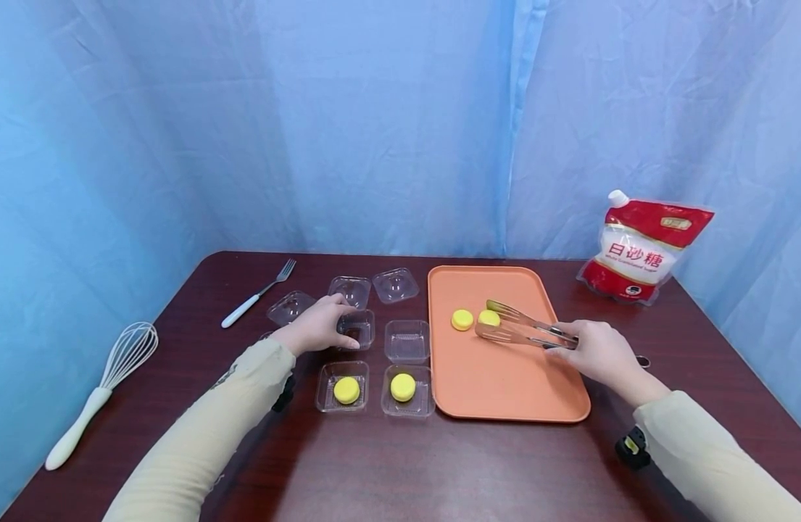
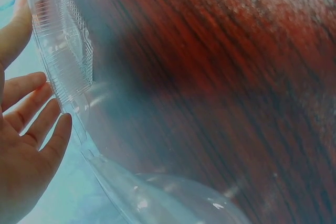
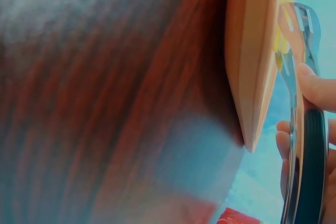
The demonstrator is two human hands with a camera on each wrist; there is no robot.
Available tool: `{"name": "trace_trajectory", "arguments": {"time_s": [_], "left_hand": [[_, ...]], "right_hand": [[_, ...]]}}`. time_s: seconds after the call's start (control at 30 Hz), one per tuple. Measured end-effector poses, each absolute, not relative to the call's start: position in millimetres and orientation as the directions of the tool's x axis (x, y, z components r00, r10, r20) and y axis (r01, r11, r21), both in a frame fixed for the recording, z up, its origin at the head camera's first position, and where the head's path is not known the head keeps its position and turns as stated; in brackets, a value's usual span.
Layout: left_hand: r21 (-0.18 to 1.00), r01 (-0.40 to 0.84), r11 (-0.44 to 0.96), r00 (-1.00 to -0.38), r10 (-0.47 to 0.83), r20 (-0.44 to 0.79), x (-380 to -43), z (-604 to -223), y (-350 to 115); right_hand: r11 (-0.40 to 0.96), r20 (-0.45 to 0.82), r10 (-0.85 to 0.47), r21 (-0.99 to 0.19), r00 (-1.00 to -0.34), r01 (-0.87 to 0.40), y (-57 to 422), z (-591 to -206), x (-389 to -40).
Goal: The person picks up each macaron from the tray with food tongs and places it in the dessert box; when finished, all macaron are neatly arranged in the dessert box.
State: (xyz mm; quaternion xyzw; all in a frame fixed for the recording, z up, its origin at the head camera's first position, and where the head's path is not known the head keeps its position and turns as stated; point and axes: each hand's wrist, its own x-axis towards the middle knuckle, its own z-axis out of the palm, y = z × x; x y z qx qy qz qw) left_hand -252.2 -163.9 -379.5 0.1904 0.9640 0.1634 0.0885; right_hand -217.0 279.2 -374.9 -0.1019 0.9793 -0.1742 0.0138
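Observation:
My right hand [image 1: 599, 351] holds metal tongs [image 1: 520, 337] with dark grips over the orange tray [image 1: 498, 395]. The spread tong ends lie on either side of a yellow round macaron-like piece [image 1: 488, 319]; a second yellow piece [image 1: 462, 320] sits to its left. In the right wrist view, the thumb presses on the tongs [image 3: 304, 145]. My left hand [image 1: 322, 324] is at a clear plastic box [image 1: 361, 333], fingers loosely spread at its rim; the left wrist view shows the fingertips beside the box wall [image 2: 63, 51]. Two nearer boxes each contain a yellow piece [image 1: 346, 391], [image 1: 403, 387].
Another clear box [image 1: 407, 342] stands left of the tray. Clear lids [image 1: 396, 286] lie behind the boxes. A fork [image 1: 259, 293] and a whisk [image 1: 106, 391] lie at the left. A red and white sugar bag [image 1: 641, 250] stands at the back right.

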Motion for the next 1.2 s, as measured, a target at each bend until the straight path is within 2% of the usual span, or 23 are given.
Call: {"name": "trace_trajectory", "arguments": {"time_s": [0.63, 1.2], "left_hand": [[0.345, 0.359, 0.867, -0.909, 0.409, -0.084, -252.8, -382.0, -164.9], [0.348, 0.357, 0.867, -0.911, 0.406, -0.076, -251.9, -382.8, -165.1]], "right_hand": [[0.924, 0.009, -0.179, -0.343, -0.984, -0.171, 276.3, -375.6, -214.6], [0.926, 0.08, -0.18, -0.321, -0.98, -0.196, 274.2, -377.2, -212.8]]}}
